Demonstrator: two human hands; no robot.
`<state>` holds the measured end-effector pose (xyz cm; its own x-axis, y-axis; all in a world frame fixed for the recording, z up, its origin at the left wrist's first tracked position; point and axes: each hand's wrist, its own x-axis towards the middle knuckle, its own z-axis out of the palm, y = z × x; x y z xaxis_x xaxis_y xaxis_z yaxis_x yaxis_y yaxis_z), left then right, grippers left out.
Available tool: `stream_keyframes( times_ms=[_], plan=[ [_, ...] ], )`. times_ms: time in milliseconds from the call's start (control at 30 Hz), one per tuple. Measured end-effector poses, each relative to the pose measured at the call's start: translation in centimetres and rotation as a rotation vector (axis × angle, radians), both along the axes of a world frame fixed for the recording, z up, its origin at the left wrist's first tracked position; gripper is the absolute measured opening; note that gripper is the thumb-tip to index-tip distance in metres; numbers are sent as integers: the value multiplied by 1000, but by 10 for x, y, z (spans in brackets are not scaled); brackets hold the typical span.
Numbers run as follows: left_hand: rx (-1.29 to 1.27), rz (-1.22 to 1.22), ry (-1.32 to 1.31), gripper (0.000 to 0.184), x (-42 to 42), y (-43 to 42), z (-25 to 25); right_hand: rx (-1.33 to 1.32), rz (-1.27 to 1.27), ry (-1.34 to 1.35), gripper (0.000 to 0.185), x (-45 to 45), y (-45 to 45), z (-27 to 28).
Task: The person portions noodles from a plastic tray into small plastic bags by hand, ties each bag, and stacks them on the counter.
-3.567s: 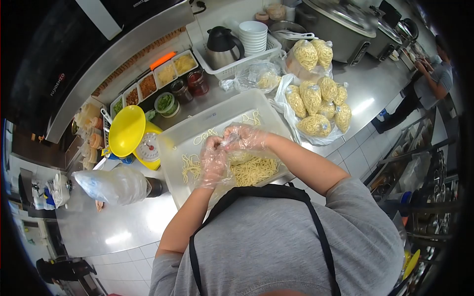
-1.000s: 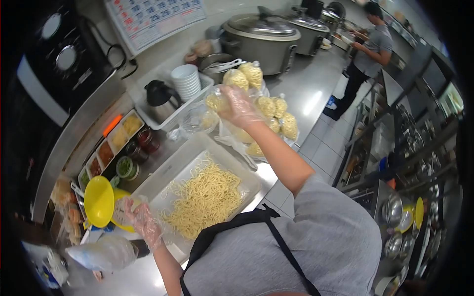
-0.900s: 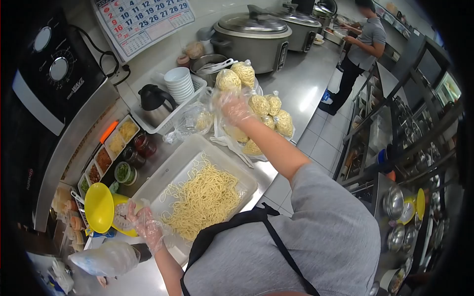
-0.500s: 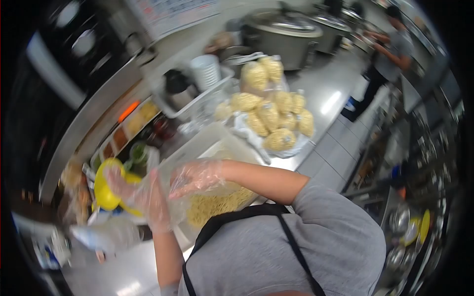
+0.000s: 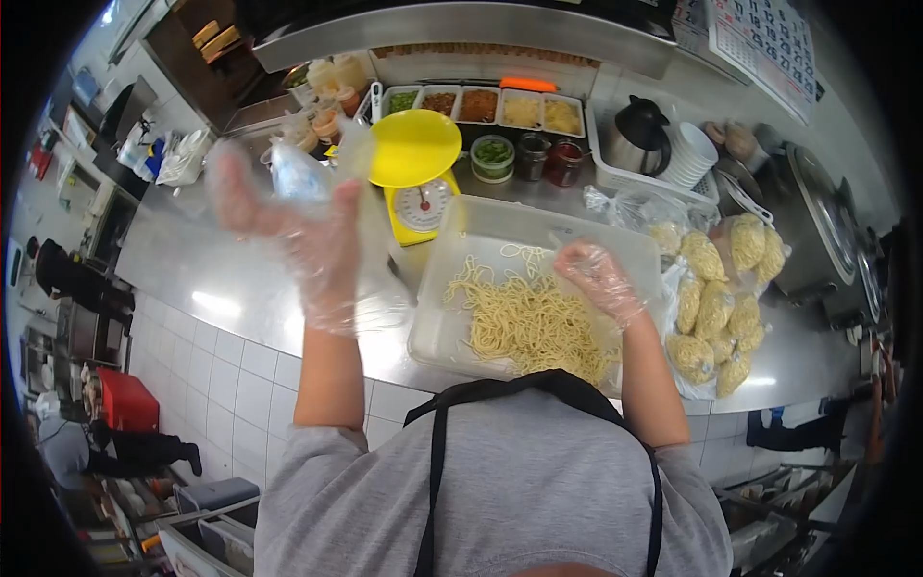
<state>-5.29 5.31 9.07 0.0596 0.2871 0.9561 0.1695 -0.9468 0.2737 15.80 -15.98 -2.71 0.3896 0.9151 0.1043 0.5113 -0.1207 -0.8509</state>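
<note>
From my remote seat I see that the right hand (image 5: 598,277) has left the filled bags (image 5: 713,308) and is now over the plastic tub (image 5: 440,308), near the loose noodles (image 5: 524,322) lying on its bottom, so I judge these are within its reach. Its fingers are curled, but I cannot tell if they pinch something. The left hand (image 5: 312,250), blurred, has risen above the counter (image 5: 192,252) beside the yellow scale (image 5: 423,205), its fingers spread apart.

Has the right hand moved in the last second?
Yes: the right hand has moved left, from the bagged noodles beside the plastic tub to over the tub itself.
</note>
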Motion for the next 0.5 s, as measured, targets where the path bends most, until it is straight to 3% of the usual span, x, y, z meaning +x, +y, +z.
stream_keyframes(
  times_ms=[33,100,167,200,267,300,367,500],
  plan=[
    [44,75,6,80,-12,4,3,-15,-119,-41,19,5,0,-9],
    [91,154,23,82,-30,5,-2,-39,-59,-19,20,11,-1,-21],
    [-163,217,215,69,-42,8,-19,-65,-6,6,21,9,-2,-26],
    [-159,221,223,69,-48,8,-24,-84,13,1,20,7,-3,-25],
    [-454,124,525,42,-59,14,-26,-88,40,-1,20,6,-1,-28],
    [-445,132,523,42,-62,19,-29,-80,69,30,19,9,-3,-33],
    [-219,229,621,22,-64,28,-29,-64,100,54,19,11,-3,-37],
    [-13,292,566,19,-59,28,7,-83,44,76,18,11,-7,-37]
  ],
)
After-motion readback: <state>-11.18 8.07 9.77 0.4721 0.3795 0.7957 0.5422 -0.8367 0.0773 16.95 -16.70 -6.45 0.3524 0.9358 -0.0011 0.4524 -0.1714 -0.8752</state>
